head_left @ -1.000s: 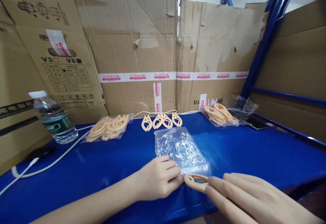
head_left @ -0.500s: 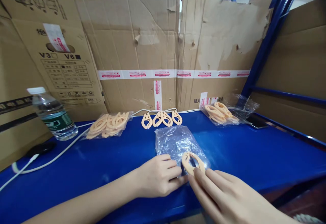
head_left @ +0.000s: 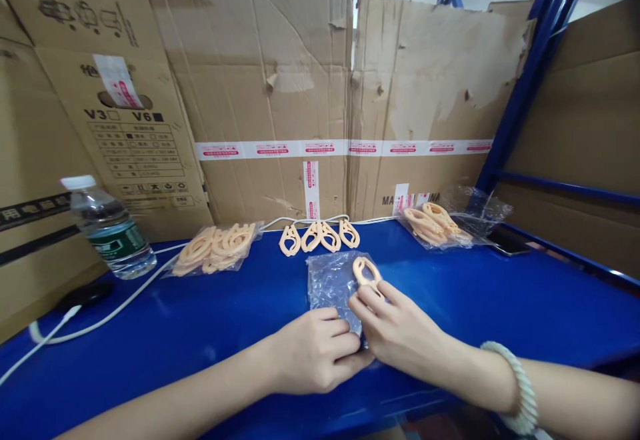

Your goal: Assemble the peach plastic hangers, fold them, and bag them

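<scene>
A clear plastic bag (head_left: 327,280) lies flat on the blue table. My left hand (head_left: 320,350) is closed on its near edge, the fingertips partly hidden. My right hand (head_left: 395,323) pinches a peach plastic folding hanger (head_left: 359,270), folded into a teardrop loop, by its near end. The hanger's loop points away from me over the bag's right part; I cannot tell whether it is inside the film or on top. Behind the bag, several like hangers (head_left: 330,237) lie in a row.
Filled bags of hangers rest at the left (head_left: 215,250) and right (head_left: 433,223). A water bottle (head_left: 113,233), a black device (head_left: 85,295) with a white cable (head_left: 125,303) and a dark phone (head_left: 507,241) are around them. Cardboard sheets (head_left: 270,93) stand behind; a blue post (head_left: 515,93) rises at right.
My right hand has moved forward and slightly left with the hanger, over the bag's far right part. My left hand has stayed at the bag's near edge.
</scene>
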Action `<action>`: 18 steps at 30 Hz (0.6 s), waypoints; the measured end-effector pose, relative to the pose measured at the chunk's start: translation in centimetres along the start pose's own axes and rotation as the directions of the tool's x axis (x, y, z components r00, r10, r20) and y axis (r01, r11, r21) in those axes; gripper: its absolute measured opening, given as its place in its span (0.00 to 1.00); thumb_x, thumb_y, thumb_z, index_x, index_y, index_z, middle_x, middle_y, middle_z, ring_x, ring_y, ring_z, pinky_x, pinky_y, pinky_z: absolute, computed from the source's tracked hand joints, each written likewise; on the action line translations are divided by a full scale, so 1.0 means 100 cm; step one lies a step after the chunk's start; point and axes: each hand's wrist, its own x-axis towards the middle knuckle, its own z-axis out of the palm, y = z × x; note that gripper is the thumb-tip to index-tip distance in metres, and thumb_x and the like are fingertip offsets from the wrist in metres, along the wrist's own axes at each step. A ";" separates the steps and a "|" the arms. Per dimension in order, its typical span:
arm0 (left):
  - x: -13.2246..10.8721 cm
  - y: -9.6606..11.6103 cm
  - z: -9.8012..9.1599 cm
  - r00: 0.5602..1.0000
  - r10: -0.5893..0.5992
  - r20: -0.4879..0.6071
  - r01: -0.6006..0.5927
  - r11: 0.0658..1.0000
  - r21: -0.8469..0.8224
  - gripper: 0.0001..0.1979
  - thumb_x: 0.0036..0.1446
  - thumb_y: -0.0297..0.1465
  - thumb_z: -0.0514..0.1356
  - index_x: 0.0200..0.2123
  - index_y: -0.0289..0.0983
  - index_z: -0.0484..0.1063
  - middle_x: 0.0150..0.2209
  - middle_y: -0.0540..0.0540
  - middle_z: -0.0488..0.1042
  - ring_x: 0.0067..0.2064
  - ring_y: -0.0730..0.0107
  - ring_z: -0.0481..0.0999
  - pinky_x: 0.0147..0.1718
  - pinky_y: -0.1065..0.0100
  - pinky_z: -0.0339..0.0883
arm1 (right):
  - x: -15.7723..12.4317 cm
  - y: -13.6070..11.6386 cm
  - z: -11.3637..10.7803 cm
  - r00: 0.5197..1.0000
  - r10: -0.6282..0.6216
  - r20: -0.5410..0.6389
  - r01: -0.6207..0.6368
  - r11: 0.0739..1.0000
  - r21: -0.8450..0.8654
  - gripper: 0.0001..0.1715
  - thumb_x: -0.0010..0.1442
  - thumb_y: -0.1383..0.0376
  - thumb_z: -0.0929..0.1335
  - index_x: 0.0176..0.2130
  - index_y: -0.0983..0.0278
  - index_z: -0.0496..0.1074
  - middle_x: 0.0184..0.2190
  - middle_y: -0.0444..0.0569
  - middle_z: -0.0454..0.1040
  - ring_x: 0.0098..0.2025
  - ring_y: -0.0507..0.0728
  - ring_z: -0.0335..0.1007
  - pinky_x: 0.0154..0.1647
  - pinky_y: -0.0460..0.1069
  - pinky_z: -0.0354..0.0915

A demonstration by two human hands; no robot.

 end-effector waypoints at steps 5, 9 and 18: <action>-0.001 -0.001 -0.003 0.998 0.055 0.010 -0.055 0.998 0.042 0.08 0.63 0.25 0.56 0.33 0.35 0.74 0.20 0.53 0.67 0.22 0.72 0.62 0.22 0.66 0.55 | -0.004 0.023 -0.012 0.999 -0.034 0.018 0.030 0.982 0.188 0.09 0.58 0.70 0.68 0.26 0.66 0.75 0.43 0.57 0.72 0.46 0.62 0.63 0.44 0.56 0.61; -0.006 -0.004 -0.002 0.998 0.062 0.008 -0.062 0.997 0.035 0.07 0.62 0.24 0.55 0.33 0.36 0.72 0.21 0.53 0.65 0.22 0.71 0.62 0.21 0.66 0.54 | 0.013 0.074 -0.025 0.995 0.103 -0.018 -0.079 0.856 0.512 0.15 0.65 0.66 0.62 0.31 0.65 0.73 0.40 0.53 0.72 0.42 0.57 0.64 0.43 0.52 0.63; -0.014 -0.008 0.000 0.973 -0.224 -0.059 0.210 0.961 -0.182 0.05 0.59 0.27 0.50 0.31 0.37 0.64 0.23 0.50 0.68 0.23 0.72 0.64 0.20 0.69 0.56 | 0.063 0.150 0.099 0.896 0.150 0.418 -0.268 0.933 0.241 0.31 0.59 0.81 0.63 0.59 0.64 0.66 0.63 0.59 0.60 0.58 0.62 0.61 0.52 0.52 0.61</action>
